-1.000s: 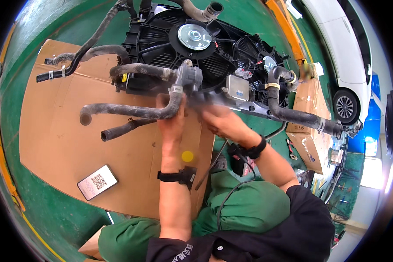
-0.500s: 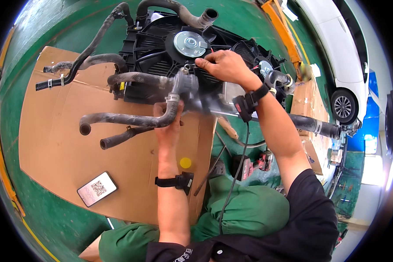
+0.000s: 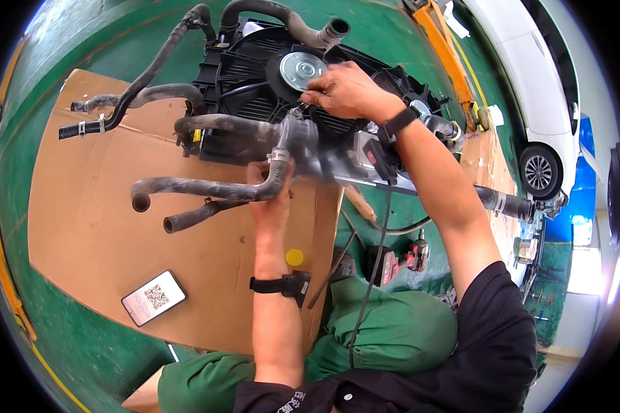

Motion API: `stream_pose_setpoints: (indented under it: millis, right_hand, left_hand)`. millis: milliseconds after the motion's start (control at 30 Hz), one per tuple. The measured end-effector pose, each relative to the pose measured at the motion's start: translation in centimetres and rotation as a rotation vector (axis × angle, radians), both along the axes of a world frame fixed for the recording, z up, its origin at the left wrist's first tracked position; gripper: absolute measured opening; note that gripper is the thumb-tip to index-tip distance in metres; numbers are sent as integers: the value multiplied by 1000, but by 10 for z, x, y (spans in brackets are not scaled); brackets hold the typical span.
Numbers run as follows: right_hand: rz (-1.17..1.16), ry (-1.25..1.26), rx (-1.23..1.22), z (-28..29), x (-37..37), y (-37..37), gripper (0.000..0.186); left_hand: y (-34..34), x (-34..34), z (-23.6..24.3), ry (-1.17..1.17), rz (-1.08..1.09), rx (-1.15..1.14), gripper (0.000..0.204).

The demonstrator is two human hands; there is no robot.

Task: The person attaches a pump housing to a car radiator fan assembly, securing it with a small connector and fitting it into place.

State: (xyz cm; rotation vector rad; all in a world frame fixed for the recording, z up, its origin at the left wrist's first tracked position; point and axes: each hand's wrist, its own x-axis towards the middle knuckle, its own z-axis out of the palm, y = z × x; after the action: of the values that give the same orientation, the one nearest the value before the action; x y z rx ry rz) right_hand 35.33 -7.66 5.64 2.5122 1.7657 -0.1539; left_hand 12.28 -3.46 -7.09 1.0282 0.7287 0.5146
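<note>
A black radiator fan assembly (image 3: 251,72) with a round silver fan motor (image 3: 302,71) lies at the top middle, several dirty rubber hoses attached. My left hand (image 3: 272,199) reaches up from below and closes around a bent grey hose (image 3: 207,188) under the dusty hose joint (image 3: 297,131); its fingers are partly hidden behind the hose. Over the fan, my right hand (image 3: 344,93) pinches its thumb and fingers together just above a small metal fitting (image 3: 299,110) on top of that joint. What lies between those fingertips is too small to name.
A flattened cardboard sheet (image 3: 110,220) covers the floor on the left, with a phone (image 3: 153,298) on it. A red cordless power tool (image 3: 410,258) lies right of my knees. Cardboard boxes (image 3: 489,162), an orange lift arm (image 3: 446,55) and a white car (image 3: 530,76) stand at the right.
The fan assembly and hoses sit slightly farther right in view. My right hand has turned at the wrist, its knuckles now higher, with the fingertips still near the fitting. My left hand keeps its hold.
</note>
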Motion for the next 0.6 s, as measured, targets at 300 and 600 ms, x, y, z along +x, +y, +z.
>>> stream_pose_setpoints:
  millis: [300, 600]
  right_hand:
    - [-615, 785, 325, -36, -37, -43, 45]
    - [-204, 124, -15, 7, -19, -15, 53]
  left_hand:
    - [-3, 0, -1, -50, 24, -2, 47]
    - [-1, 1, 7, 5, 19, -4, 35]
